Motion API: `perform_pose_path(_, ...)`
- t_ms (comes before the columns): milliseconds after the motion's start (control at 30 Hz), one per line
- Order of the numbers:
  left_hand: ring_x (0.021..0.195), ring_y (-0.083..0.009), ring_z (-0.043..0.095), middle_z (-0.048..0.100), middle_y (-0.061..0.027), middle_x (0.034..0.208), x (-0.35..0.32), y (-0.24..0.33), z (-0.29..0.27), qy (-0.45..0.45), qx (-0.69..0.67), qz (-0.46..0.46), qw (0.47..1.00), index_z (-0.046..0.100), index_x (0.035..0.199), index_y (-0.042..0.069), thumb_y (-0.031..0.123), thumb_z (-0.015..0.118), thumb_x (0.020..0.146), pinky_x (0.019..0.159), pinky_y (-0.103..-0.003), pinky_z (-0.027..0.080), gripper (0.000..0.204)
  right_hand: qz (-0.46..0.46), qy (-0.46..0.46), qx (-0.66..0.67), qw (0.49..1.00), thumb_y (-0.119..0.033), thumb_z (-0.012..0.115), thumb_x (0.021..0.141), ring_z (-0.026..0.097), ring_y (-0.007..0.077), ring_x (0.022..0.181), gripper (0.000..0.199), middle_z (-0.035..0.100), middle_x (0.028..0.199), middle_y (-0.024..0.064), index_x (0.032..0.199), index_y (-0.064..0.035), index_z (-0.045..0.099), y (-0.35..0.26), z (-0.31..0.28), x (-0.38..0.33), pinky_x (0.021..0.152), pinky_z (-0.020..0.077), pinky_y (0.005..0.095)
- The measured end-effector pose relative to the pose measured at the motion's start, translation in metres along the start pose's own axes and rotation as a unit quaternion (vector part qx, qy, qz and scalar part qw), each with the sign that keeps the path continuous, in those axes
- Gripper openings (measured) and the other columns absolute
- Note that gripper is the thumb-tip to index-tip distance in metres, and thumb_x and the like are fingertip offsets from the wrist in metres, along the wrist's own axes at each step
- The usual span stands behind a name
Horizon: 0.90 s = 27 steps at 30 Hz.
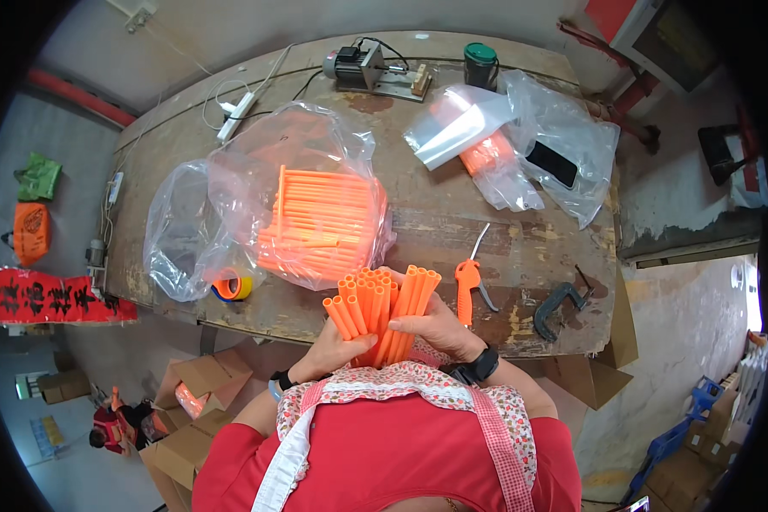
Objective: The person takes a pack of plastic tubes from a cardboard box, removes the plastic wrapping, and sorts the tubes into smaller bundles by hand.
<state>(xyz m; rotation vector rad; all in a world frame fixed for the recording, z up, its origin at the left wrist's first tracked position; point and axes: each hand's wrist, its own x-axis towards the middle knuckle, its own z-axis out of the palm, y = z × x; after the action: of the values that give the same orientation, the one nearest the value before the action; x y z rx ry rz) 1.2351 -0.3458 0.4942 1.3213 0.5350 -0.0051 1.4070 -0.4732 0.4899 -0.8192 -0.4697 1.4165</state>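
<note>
Bundle of orange tubes (371, 307), upright and slightly fanned, open ends uppermost, held at the near edge of the wooden counter (529, 247). Left hand (337, 350): grip closed around the bundle's left side, thumb across the front. Right hand (442, 328): grip likewise closed, around the right side. Clear bag (307, 136), beyond the hands: further loose tubes (328, 205) inside; one small dark mark on the film, too small to read. To its right, a smaller clear packet (486, 154) with orange contents, beside a black phone (552, 165). Near the right hand: orange-handled tool (467, 277) with curved nozzle; farther right, a dark clamp (559, 311). Motor (350, 68) at the far edge, a small reddish label on its casing, illegible. Lettered items, at left: red banner (55, 294) with a row of large black characters; orange bag (32, 232) with dark print, blurred.
</note>
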Motion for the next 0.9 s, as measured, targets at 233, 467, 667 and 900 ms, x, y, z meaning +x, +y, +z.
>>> perform_pose_path(233, 0.109, -0.0159, 0.056, 0.058, -0.0073, 0.118, 0.001, 0.01, 0.011, 0.032, 0.008, 0.038, 0.999, 0.05, 0.125, 0.001, 0.011, 0.071, 0.081, 0.094, -0.032, 0.045, 0.05, 0.01, -0.02, 0.027, 0.999, -0.01, 0.068, 0.082, 0.041, 0.0191, 0.13, 0.078, 0.041, 0.142, 0.0111, 0.146, -0.0022, 0.026, 0.003, -0.005, -0.002, 0.109, 0.0314, 0.0368)
perform_pose_path(467, 0.104, -0.0154, 0.057, 0.059, -0.0056, 0.113, 0.046, 0.036, 0.0, -0.093, -0.06, -0.006, 0.994, 0.049, 0.126, 0.004, 0.009, 0.078, 0.067, 0.09, -0.031, 0.047, 0.066, -0.311, 0.094, -0.496, 0.805, -0.05, 0.074, 0.068, 0.043, 0.0388, 0.126, 0.095, 0.042, 0.137, 0.0222, 0.136, 0.0023, 0.037, 0.001, -0.007, 0.043, 0.11, 0.0269, 0.0502)
perform_pose_path(667, 0.106, -0.0235, 0.06, 0.06, -0.0123, 0.112, 0.054, -0.002, 0.002, -0.184, -0.254, -0.113, 0.943, 0.039, 0.133, 0.004, 0.011, 0.078, 0.066, 0.093, -0.037, 0.049, 0.078, -0.306, 0.18, -0.127, 0.926, -0.039, 0.079, 0.067, 0.045, 0.0331, 0.126, 0.096, 0.042, 0.139, 0.0174, 0.141, -0.0023, 0.031, -0.005, 0.004, 0.049, 0.103, 0.0382, 0.0436)
perform_pose_path(900, 0.101, -0.0312, 0.062, 0.061, -0.0174, 0.108, 0.057, -0.012, -0.006, -0.273, -0.292, -0.097, 0.912, 0.046, 0.126, 0.002, 0.019, 0.079, 0.066, 0.089, -0.043, 0.051, 0.07, -0.352, 0.002, -0.558, 0.751, -0.032, 0.077, 0.07, 0.051, 0.0359, 0.12, 0.063, 0.051, 0.133, 0.017, 0.123, -0.0061, 0.055, -0.048, -0.019, 0.036, 0.103, 0.0396, 0.0405)
